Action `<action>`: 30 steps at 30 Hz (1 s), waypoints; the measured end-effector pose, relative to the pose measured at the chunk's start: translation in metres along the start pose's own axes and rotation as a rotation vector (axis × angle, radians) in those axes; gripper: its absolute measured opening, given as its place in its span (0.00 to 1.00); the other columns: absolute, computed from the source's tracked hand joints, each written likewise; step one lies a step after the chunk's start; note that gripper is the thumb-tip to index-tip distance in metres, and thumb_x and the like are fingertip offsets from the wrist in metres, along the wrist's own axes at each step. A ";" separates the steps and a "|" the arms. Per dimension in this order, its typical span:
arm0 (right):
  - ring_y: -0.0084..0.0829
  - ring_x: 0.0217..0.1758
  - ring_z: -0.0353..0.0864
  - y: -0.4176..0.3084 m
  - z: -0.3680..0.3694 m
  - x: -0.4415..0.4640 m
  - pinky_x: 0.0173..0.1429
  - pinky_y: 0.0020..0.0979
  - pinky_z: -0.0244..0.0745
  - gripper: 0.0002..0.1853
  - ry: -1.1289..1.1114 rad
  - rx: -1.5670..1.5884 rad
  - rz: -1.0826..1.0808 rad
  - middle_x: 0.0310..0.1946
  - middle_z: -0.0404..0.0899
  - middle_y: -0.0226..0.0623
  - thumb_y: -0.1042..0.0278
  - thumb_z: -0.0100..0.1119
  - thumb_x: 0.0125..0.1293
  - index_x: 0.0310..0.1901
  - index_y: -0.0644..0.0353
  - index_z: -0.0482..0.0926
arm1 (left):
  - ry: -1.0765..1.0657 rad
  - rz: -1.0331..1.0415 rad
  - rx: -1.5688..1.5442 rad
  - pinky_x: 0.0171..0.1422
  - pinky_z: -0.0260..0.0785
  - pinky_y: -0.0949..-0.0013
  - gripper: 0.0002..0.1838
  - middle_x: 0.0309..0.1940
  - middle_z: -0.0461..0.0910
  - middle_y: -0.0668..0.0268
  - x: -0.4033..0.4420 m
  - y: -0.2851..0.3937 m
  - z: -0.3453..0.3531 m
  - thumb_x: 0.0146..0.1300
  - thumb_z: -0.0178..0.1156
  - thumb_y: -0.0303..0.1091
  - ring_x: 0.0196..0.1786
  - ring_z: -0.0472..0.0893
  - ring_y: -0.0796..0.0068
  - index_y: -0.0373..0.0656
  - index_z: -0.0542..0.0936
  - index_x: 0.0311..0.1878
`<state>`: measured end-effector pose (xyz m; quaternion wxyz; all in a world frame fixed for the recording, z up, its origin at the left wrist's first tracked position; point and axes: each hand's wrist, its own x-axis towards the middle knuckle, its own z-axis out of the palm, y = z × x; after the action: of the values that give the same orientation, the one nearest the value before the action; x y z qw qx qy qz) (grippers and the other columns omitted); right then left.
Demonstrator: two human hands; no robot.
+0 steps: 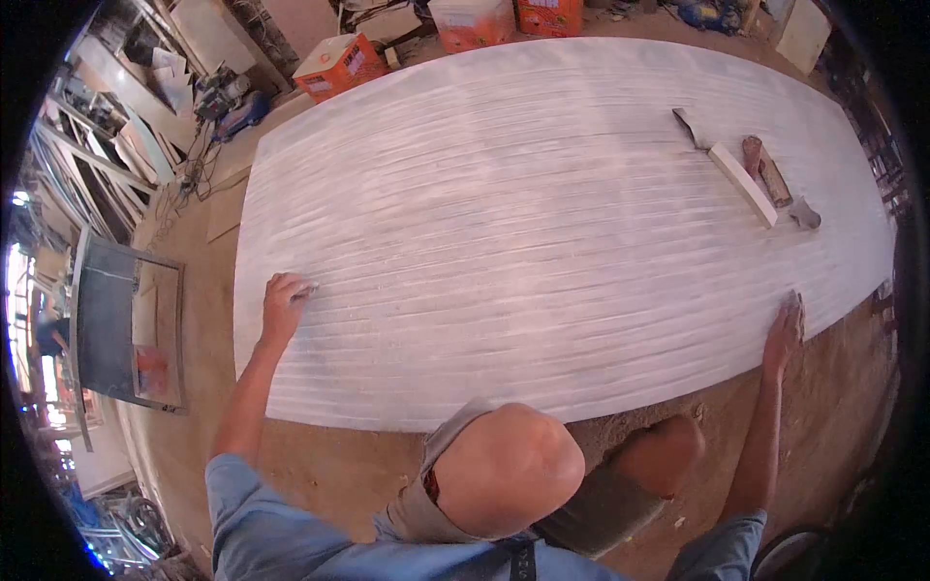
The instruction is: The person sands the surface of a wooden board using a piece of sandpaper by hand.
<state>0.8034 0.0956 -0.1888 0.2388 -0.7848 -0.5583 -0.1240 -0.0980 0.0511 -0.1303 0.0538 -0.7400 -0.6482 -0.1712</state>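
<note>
A large pale panel (pixel 436 242) with long ridges across it lies in front of me. At its left end, my left hand (pixel 282 298) is closed round a small greyish piece (pixel 305 290) that touches the ridged surface. Near the right end of the near edge, my right hand (pixel 785 329) rests with its fingers against a thin brownish piece (pixel 800 315); whether the fingers grip it cannot be made out. A white block (pixel 743 185), a brown wooden tool (pixel 773 179) and dark metal blades lie on the panel's upper right part.
Orange boxes (pixel 339 68) stand beyond the panel's far edge. A dark framed piece (pixel 108 320) is at the left. Leaning boards, a blue power tool (pixel 240 116) and cables are at the upper left. My bare knees are against the near side.
</note>
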 end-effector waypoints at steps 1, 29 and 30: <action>0.47 0.74 0.64 0.000 0.000 0.000 0.76 0.45 0.58 0.22 0.029 0.016 -0.020 0.69 0.69 0.46 0.61 0.44 0.78 0.69 0.58 0.69 | -0.002 0.010 -0.002 0.57 0.69 0.60 0.13 0.38 0.82 0.63 0.007 0.001 0.008 0.46 0.70 0.22 0.47 0.78 0.59 0.44 0.87 0.38; 0.42 0.73 0.66 0.063 0.027 0.013 0.77 0.39 0.59 0.23 -0.023 0.060 -0.100 0.71 0.67 0.47 0.66 0.44 0.78 0.71 0.64 0.66 | 0.137 0.137 -0.359 0.61 0.68 0.54 0.05 0.35 0.79 0.62 0.039 0.086 0.063 0.54 0.70 0.31 0.47 0.78 0.57 0.43 0.85 0.32; 0.42 0.73 0.66 0.049 0.020 0.011 0.77 0.39 0.59 0.23 -0.015 0.068 -0.117 0.71 0.67 0.47 0.66 0.44 0.78 0.71 0.64 0.66 | 0.256 0.263 -0.342 0.58 0.69 0.54 0.04 0.36 0.79 0.62 0.054 0.126 0.074 0.54 0.69 0.31 0.47 0.77 0.57 0.43 0.84 0.31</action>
<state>0.8513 0.1022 -0.2125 0.2534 -0.7431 -0.6090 -0.1126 0.0438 0.1053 -0.1639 0.0311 -0.7887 -0.4959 -0.3622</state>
